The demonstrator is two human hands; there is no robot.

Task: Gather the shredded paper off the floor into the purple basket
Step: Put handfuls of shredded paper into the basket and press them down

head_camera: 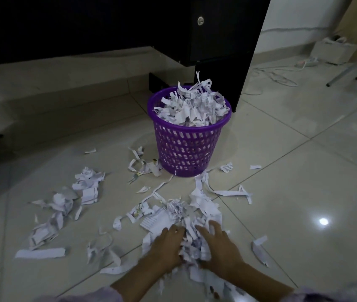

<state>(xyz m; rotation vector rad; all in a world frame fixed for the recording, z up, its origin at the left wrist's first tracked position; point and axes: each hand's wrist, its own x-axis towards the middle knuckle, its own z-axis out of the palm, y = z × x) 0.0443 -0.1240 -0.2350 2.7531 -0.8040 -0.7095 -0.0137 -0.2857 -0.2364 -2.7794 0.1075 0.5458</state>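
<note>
While the purple basket (189, 144) stands upright on the tiled floor (303, 171) ahead, already heaped past its rim with shredded paper (191, 106), both hands are down in the nearest pile of scraps (186, 216) at the bottom of the view. The left hand (166, 245) presses in from the left side of this pile with its fingers curled into the paper, and the right hand (219, 247) comes in from the right with fingers spread over the top; together they cup a clump of shreds between them, neither hand closed into a fist. More torn strips lie scattered to the left (64, 205), a few touch the basket's base (144, 166), and single pieces sit off to the right (259, 249). Behind the basket rises a dark cabinet (223, 35) with a round lock, and white cables (275, 76) trail across the tiles at the far right.
</note>
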